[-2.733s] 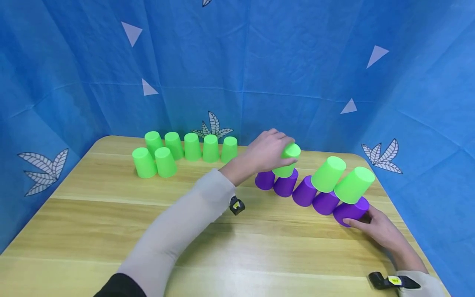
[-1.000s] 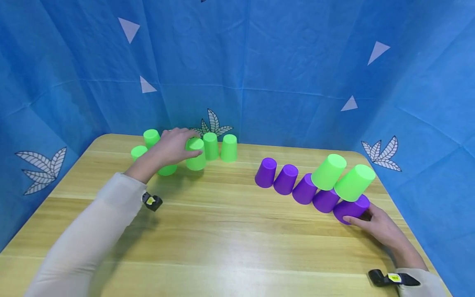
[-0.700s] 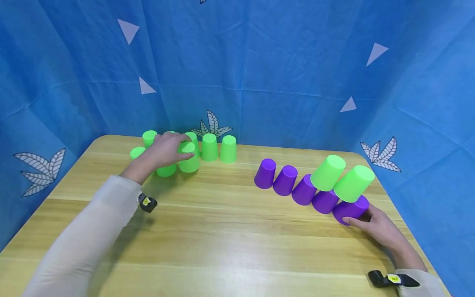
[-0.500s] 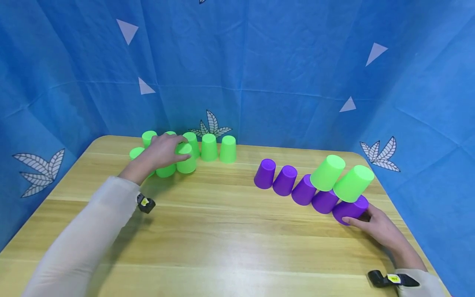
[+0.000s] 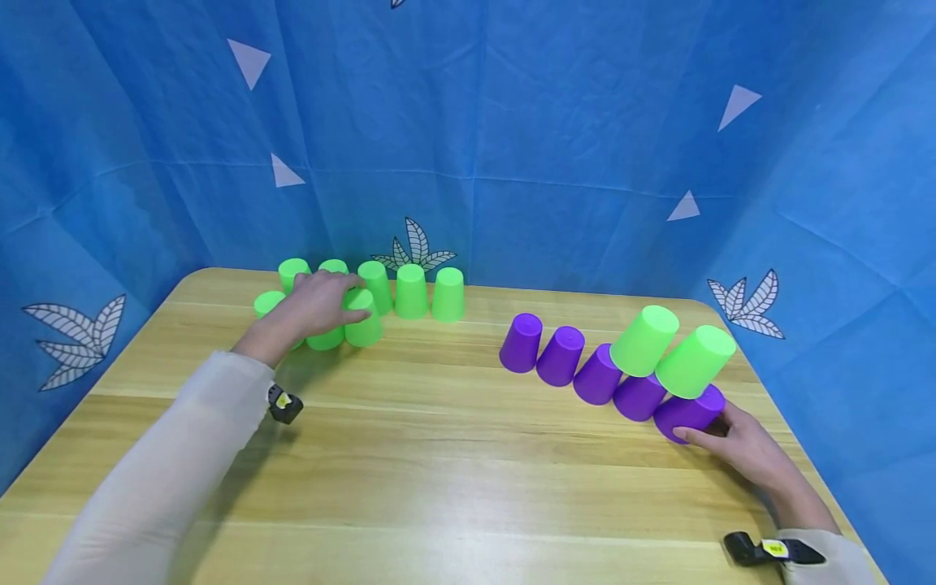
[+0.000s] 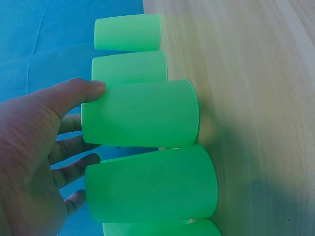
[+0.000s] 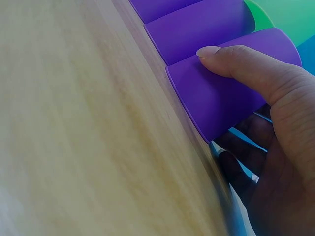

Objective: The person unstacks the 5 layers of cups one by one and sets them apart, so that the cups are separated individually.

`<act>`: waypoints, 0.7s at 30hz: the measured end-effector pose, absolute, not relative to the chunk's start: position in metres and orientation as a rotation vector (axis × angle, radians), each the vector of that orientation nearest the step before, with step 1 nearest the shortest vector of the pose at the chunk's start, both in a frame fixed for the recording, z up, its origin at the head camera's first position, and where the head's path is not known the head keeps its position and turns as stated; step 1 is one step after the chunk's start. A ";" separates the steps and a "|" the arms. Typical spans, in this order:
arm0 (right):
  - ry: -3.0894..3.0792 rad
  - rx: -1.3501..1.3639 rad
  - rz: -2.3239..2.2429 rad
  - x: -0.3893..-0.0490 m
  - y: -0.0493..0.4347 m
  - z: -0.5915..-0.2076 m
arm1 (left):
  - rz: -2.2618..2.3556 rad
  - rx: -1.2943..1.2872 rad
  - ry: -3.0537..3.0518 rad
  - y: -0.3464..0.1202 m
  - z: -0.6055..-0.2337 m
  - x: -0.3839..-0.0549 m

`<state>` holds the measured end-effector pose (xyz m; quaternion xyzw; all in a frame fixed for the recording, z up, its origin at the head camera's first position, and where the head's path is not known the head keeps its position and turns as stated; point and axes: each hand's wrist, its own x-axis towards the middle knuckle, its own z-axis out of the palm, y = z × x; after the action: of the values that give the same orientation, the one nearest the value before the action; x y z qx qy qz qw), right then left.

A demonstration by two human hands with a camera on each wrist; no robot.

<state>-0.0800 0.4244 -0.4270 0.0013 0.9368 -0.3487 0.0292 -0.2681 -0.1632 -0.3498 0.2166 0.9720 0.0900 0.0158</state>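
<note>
Upside-down at the left of the table, a green cup (image 5: 364, 325) is pinched by my left hand (image 5: 314, 305). In the left wrist view the thumb lies along this green cup (image 6: 142, 115), its fingers partly hidden behind. Beside it another green cup (image 6: 152, 187) stands close. At the far right my right hand (image 5: 749, 455) grips the end purple cup (image 5: 680, 418) of a slanting row. The right wrist view has the thumb across that purple cup (image 7: 211, 98). Two green cups (image 5: 645, 341) sit upside-down on the row's right part.
Behind the left hand runs a back row of green cups (image 5: 411, 292). Other purple cups (image 5: 521, 345) of the row stand towards the middle. A blue curtain (image 5: 475, 122) hangs behind the wooden table (image 5: 439, 455).
My left hand has carried a green cup from above the purple row leftwards, down to the front green cups. Over the last second it shifted slightly further left. The right hand stayed put.
</note>
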 end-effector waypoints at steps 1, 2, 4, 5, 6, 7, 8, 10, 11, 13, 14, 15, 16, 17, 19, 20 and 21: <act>2.889 0.000 -1.079 -0.080 0.425 -0.427 | 0.280 0.671 3.020 -0.163 -0.350 -0.268; 2.888 -0.004 -1.083 -0.080 0.425 -0.427 | 0.280 0.668 3.016 -0.163 -0.350 -0.268; 2.890 -0.010 -1.090 -0.080 0.425 -0.427 | 0.276 0.664 3.008 -0.163 -0.350 -0.268; 2.890 -0.013 -1.095 -0.080 0.425 -0.427 | 0.276 0.663 3.005 -0.163 -0.349 -0.268; 2.890 -0.015 -1.100 -0.080 0.425 -0.427 | 0.275 0.661 3.002 -0.163 -0.349 -0.268; 2.889 -0.019 -1.107 -0.080 0.425 -0.427 | 0.274 0.660 2.998 -0.163 -0.349 -0.268; 2.889 -0.022 -1.110 -0.080 0.425 -0.427 | 0.272 0.659 2.995 -0.163 -0.349 -0.267; 2.892 -0.025 -1.112 -0.080 0.424 -0.427 | 0.275 0.657 2.988 -0.163 -0.348 -0.267; 2.895 -0.023 -1.107 -0.080 0.424 -0.426 | 0.274 0.658 2.984 -0.163 -0.347 -0.266; 2.901 -0.021 -1.097 -0.079 0.424 -0.426 | 0.273 0.659 2.977 -0.163 -0.346 -0.266; 2.903 -0.021 -1.091 -0.079 0.424 -0.426 | 0.274 0.657 2.975 -0.163 -0.346 -0.266; 2.905 -0.018 -1.086 -0.079 0.424 -0.425 | 0.276 0.655 2.974 -0.163 -0.345 -0.265; 2.905 -0.016 -1.085 -0.079 0.424 -0.425 | 0.277 0.651 2.977 -0.163 -0.344 -0.265; 2.906 -0.018 -1.082 -0.079 0.424 -0.425 | 0.281 0.649 2.980 -0.163 -0.344 -0.265; 2.907 -0.021 -1.079 -0.079 0.424 -0.424 | 0.292 0.648 2.992 -0.162 -0.342 -0.264; 2.909 -0.017 -1.082 -0.079 0.424 -0.424 | 0.298 0.650 2.998 -0.161 -0.341 -0.264; 2.913 -0.018 -1.077 -0.079 0.424 -0.424 | 0.301 0.657 3.003 -0.160 -0.340 -0.263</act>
<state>-0.0787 0.4242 -0.4242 -0.0056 0.9377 -0.3469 0.0181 -0.2631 -0.1595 -0.3396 0.2128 0.9719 0.0974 0.0264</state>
